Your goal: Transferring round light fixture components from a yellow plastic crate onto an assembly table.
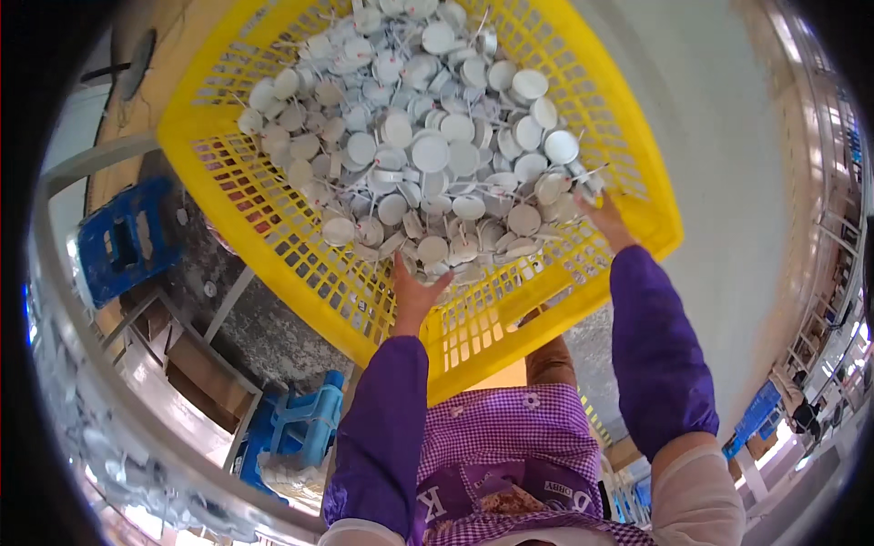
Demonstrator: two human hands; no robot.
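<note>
A large yellow plastic basket (628,118) with slotted walls stands tilted in front of me. Heaped inside it are many small white round discs (430,153), with thin white stems or wires and tiny red marks on some. My left hand (417,293) reaches over the near wall to the pile's near edge, thumb and finger spread apart, fingertips partly hidden among the discs. At the pile's right edge is my right hand (608,220), its thumb apart from the fingers, touching or very close to the white pieces there. Neither hand clearly grips a piece.
A pale grey-white surface (719,164) extends right of the basket. On the left, a blue plastic stool (132,238) stands on the dark floor, and another blue stool (305,423) is nearer. Metal frame rails (100,159) run along the left side.
</note>
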